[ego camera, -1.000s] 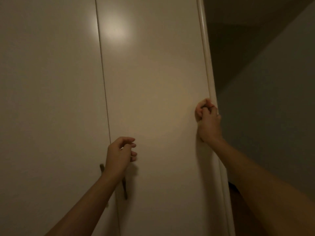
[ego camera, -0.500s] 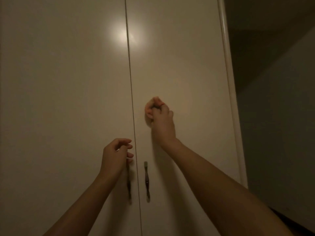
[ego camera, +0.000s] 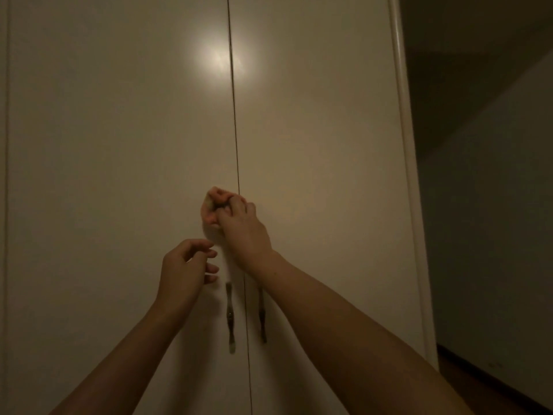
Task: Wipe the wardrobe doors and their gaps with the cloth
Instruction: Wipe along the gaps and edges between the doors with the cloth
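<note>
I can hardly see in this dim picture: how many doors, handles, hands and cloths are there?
Doors: 2 (left door, right door)
Handles: 2 (left handle, right handle)
Hands: 2 (left hand, right hand)
Cloths: 1 (cloth, bunched in the right hand)
Total: 7

Grey wall [ego camera: 493, 205] at right — dark floor [ego camera: 478, 381] below it.

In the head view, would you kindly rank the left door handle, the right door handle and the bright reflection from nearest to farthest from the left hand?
1. Left door handle, just below and right of the left hand.
2. Right door handle, just past the gap.
3. Bright reflection, high up, over the gap.
</note>
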Tool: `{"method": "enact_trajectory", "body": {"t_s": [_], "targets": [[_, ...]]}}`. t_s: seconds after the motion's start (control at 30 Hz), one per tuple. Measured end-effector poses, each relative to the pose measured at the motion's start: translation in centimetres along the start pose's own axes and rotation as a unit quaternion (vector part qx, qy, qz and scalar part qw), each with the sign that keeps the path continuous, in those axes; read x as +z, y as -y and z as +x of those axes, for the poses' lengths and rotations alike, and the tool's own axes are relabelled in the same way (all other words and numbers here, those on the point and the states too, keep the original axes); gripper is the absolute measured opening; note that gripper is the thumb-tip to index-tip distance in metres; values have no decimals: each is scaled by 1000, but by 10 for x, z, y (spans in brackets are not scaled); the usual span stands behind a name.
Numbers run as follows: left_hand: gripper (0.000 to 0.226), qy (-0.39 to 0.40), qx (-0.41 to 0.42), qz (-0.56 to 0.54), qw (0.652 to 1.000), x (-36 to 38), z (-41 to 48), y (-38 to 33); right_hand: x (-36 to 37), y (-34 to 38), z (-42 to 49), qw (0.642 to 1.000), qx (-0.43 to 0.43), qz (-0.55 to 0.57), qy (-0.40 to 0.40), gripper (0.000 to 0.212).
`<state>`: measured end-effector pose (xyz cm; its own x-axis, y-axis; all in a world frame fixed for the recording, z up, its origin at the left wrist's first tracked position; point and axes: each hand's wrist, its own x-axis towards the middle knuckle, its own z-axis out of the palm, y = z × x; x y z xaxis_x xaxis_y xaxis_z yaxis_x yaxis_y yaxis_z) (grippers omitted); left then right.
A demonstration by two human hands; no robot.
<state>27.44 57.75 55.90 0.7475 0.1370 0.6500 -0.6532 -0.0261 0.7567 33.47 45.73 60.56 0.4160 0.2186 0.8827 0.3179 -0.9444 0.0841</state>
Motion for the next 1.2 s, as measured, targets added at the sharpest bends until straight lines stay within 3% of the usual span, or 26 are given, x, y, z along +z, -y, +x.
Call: {"method": "enact_trajectory", "body": {"t_s": [0.4, 0.6, 0.77, 1.2], "targets": [[25, 48, -13, -36, 998, 80, -12, 0, -40, -126, -42, 997, 50, -58, -33, 25], [27, 70, -20, -56, 996, 122, -19, 2, -66, -201, -71, 987, 118, -103, -16, 34], [26, 90, -18, -61, 994, 158, -24, 4, -88, -251, -95, 974, 148, -172, 12, 54], [27, 130, -27, -84, 988, 228, -42, 22, -110, -332, -129, 969, 127, -210, 24, 47]]}}
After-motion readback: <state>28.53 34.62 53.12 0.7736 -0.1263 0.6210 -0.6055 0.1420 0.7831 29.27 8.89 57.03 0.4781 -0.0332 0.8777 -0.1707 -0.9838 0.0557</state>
